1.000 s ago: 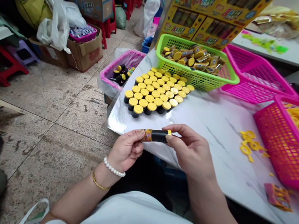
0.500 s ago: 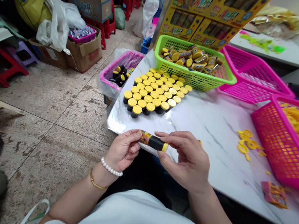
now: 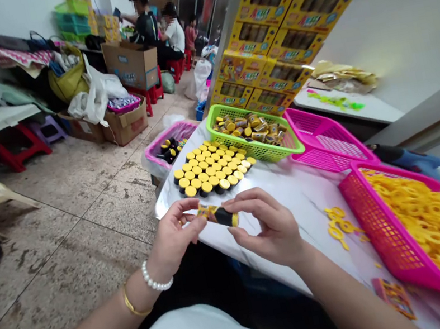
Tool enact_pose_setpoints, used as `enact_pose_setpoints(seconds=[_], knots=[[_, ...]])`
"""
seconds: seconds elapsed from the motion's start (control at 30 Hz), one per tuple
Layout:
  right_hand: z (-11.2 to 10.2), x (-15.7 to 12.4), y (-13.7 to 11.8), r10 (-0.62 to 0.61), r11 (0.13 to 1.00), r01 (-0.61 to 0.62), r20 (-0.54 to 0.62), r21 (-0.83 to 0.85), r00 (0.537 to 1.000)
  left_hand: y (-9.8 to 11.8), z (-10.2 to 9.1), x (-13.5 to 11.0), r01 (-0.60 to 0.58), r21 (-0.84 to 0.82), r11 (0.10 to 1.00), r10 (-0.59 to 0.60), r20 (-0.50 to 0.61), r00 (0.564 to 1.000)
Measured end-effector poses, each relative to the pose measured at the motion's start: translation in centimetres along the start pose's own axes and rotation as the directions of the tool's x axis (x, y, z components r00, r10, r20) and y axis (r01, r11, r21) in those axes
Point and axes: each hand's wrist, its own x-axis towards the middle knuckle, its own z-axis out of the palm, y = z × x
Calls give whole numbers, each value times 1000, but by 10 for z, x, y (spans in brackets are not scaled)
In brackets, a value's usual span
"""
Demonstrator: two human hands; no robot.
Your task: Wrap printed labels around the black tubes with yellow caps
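Note:
Both hands hold one small black tube with a yellow cap (image 3: 221,215) level above the near edge of the white marble table (image 3: 294,197). My left hand (image 3: 175,236) pinches the tube's end that carries a colourful label. My right hand (image 3: 269,226) grips the capped end with its fingers curled round it. Just beyond the tube stands a block of several upright black tubes with yellow caps (image 3: 209,169).
A green basket (image 3: 257,149) holds labelled tubes. A pink basket (image 3: 390,239) at the right is full of yellow rings, with a few loose rings (image 3: 338,221) on the table. An empty pink basket (image 3: 325,143), stacked yellow boxes (image 3: 267,48) and seated people (image 3: 157,28) lie beyond.
The camera has tilted up, so more of the room and the people at the back show. Both hands still hold the tube, now turned nearly level.

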Motion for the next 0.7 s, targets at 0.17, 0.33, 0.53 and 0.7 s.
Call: enact_pose_setpoints(seconds=[0.17,0.33,0.53,0.7], knots=[[-7,24,4,-214,976,211,60,54,975,16,-4,2,-32,134,990,3,209,978],[-3,30,14,-300,953,299,3,42,954,38,-7,9,-51,258,965,-5,213,977],[-8,30,44,-367,930,367,-27,-9,930,28,24,34,-64,301,951,15,163,987],[-29,33,63,-320,947,320,-128,-25,939,21,49,63,-61,206,977,8,249,968]])
